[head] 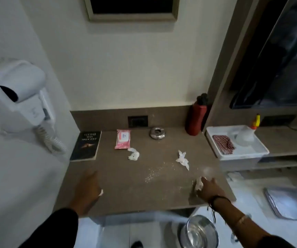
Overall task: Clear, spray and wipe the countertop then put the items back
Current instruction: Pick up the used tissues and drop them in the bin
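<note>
Nearest, a steel bin (200,231) is seen below the counter (126,194). A crumpled tissue (198,183) is pinched by the right hand (209,188); a white scrap is held under the left hand (88,190), its grip unclear. Clearing is judged under way: two more tissues (133,154), crumbs (155,173), book (86,145), wipes (122,139) remain.

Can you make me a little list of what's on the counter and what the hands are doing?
counter: brown, crumbs in the middle
book: back left, lying flat
wipes pack: pink, beside the book
loose tissues: one by the wipes pack, one further right
ashtray: silver, at the back
bottle: red, back right corner
left hand: holding something white
right hand: grabbing a crumpled tissue
</note>
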Demonstrator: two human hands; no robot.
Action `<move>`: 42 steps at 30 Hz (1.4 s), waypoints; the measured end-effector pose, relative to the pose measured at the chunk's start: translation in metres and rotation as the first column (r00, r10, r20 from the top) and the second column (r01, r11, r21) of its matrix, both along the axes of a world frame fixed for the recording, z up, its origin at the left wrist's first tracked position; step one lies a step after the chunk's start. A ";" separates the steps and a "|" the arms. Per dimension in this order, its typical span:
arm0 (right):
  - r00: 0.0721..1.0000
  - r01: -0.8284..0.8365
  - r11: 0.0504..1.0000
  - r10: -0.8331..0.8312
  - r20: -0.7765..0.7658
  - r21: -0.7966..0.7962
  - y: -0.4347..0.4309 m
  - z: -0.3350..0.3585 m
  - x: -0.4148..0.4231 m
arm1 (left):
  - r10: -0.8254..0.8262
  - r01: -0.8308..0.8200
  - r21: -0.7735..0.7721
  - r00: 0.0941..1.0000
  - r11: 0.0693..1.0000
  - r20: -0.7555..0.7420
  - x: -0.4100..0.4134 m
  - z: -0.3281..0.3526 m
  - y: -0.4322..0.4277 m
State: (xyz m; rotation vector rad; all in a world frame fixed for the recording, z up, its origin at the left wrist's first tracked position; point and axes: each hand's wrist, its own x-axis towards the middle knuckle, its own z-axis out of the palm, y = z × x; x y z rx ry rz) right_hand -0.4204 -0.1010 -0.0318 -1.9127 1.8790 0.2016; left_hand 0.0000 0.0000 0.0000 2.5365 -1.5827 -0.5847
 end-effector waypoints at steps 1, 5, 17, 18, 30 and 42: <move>0.998 0.008 1.000 -0.006 -0.060 0.027 0.006 -0.007 -0.003 | 0.022 -0.024 0.088 1.000 0.996 0.022 0.007 -0.012 0.005; 0.990 0.139 0.990 -0.139 0.029 -0.021 0.009 -0.023 -0.001 | 0.173 -0.166 0.176 0.985 0.970 -0.022 0.016 -0.040 0.004; 0.953 0.258 0.947 -0.217 0.213 -0.192 -0.093 -0.023 0.049 | 0.019 -0.090 -0.205 0.946 0.975 -0.325 -0.005 -0.037 -0.087; 0.956 0.251 0.946 -0.210 0.203 -0.204 -0.104 -0.023 0.053 | -0.024 -0.068 -0.254 0.940 0.965 -0.340 -0.009 -0.038 -0.103; 0.999 -0.043 0.992 0.043 -0.010 -0.116 -0.154 -0.043 0.088 | -0.332 0.348 0.134 0.934 0.928 -0.130 -0.047 -0.063 -0.238; 0.701 0.301 0.929 -0.062 0.711 -0.216 0.005 0.010 0.005 | 0.220 -0.084 0.206 0.491 0.975 -0.843 -0.292 -0.017 -0.113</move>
